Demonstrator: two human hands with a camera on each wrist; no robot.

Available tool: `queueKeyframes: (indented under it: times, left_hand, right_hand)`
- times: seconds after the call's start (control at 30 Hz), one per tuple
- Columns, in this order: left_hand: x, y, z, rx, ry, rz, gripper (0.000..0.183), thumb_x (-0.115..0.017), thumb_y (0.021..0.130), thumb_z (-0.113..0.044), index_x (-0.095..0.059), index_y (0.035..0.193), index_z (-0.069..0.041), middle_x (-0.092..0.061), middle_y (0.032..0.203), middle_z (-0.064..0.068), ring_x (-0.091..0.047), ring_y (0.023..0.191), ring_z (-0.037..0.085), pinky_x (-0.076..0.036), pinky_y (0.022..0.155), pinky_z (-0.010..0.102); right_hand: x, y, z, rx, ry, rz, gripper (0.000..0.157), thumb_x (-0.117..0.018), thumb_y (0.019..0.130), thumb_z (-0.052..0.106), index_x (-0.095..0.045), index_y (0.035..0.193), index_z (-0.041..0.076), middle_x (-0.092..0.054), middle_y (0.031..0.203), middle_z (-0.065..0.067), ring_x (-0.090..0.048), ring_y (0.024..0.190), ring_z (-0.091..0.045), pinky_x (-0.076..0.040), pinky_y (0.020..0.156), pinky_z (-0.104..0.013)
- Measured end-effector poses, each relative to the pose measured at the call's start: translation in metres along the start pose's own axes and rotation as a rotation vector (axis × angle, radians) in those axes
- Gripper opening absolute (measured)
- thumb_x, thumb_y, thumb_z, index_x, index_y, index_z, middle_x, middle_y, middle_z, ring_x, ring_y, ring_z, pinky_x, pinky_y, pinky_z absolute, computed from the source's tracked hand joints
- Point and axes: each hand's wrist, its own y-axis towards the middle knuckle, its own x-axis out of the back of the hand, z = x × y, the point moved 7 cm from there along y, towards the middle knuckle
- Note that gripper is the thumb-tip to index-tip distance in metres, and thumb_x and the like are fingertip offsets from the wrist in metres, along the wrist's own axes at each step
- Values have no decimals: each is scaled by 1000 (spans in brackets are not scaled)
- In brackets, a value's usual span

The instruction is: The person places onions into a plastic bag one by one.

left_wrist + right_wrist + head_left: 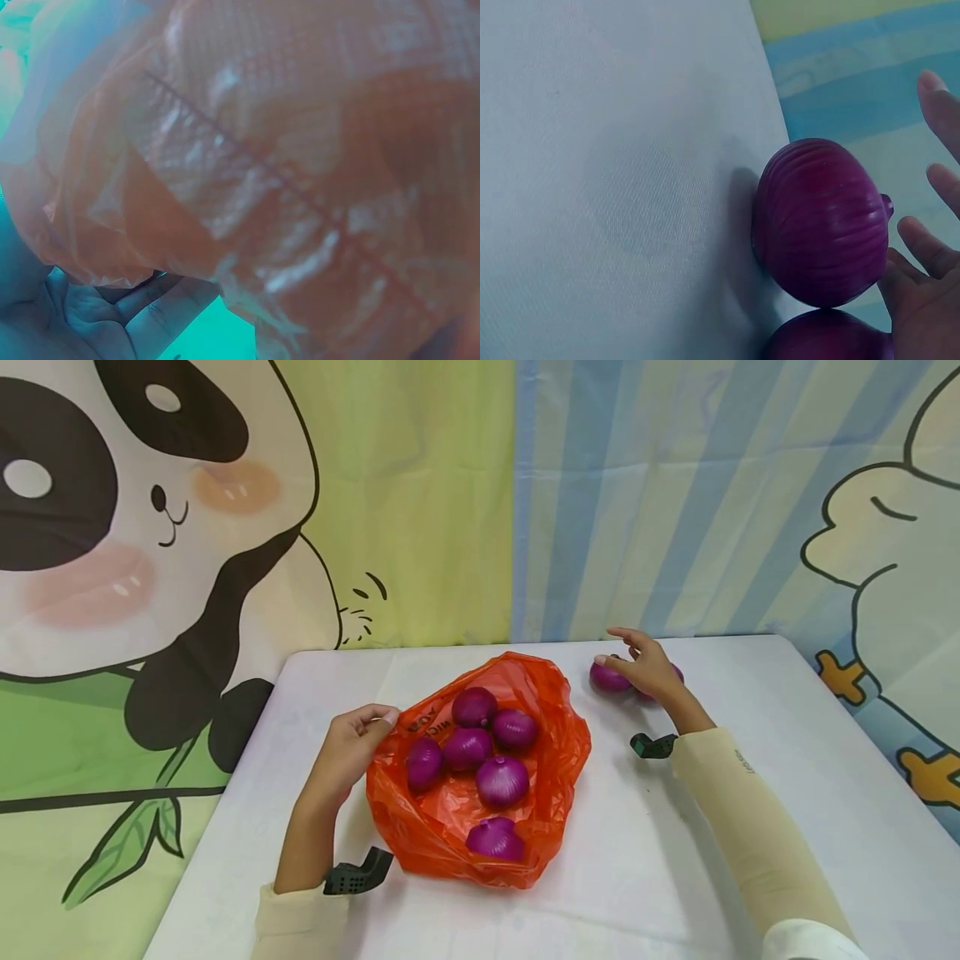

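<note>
An orange-red plastic bag [555, 827] lies spread wide on the table with several purple onions [502, 781] inside. My left hand [348, 752] pinches the bag's left rim between thumb and fingers. In the left wrist view the thin plastic [225, 187] fills most of the picture, with part of the left hand [97, 315] below it. At the back right, my right hand [648, 672] hovers over two more onions [609, 677], fingers spread. The right wrist view shows one whole onion [821, 225] beside the open fingers [930, 247], and a second onion [829, 337] partly cut off.
The white table [615, 877] meets a cloth backdrop [420, 527] printed with a panda and a striped area. Both wrists carry a small black camera mount, such as the one at the left wrist [360, 872]. The two loose onions sit near the table's back edge.
</note>
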Motion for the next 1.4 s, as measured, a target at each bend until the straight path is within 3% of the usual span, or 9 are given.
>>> queueKeyframes:
  times: [0.3,0.53,0.77,1.03,1.4]
  left_hand:
    - [-1,0,0,-3,7,2,31,-54,101,-22,-63,115,4,-68,103,16,-66,90,25,-56,78,30]
    - [-2,0,0,-5,7,7,32,-55,101,-23,-63,115,4,-68,103,16,-65,91,25,-56,79,30]
    - [-2,-1,0,-3,3,7,32,-55,101,-23,-63,116,4,-68,103,16,-66,90,25,-56,78,31]
    - [-3,0,0,-5,0,10,32,-55,101,-23,-63,115,4,-68,103,17,-66,90,26,-56,78,31]
    - [-2,1,1,6,6,8,32,-55,101,-23,-63,116,4,-68,102,17,-66,88,25,-57,77,31]
  right_hand:
    - [-13,-1,-7,6,-109,112,86,-76,85,35,-30,151,9,-32,150,-25,-34,132,-46,-34,103,-62]
    - [-30,-4,-8,19,-202,191,72,-76,85,33,-44,145,11,-44,141,-23,-46,119,-43,-45,94,-59]
    - [-39,-7,1,28,-219,231,73,-75,86,37,-43,147,12,-49,136,-22,-49,116,-41,-48,91,-56]
    - [-43,-11,18,105,-222,231,74,-72,88,37,-41,147,6,-49,139,-23,-51,116,-40,-46,95,-55]
    - [-38,-18,50,190,-144,206,74,-70,90,34,-37,150,7,-52,133,-21,-56,107,-35,-53,87,-48]
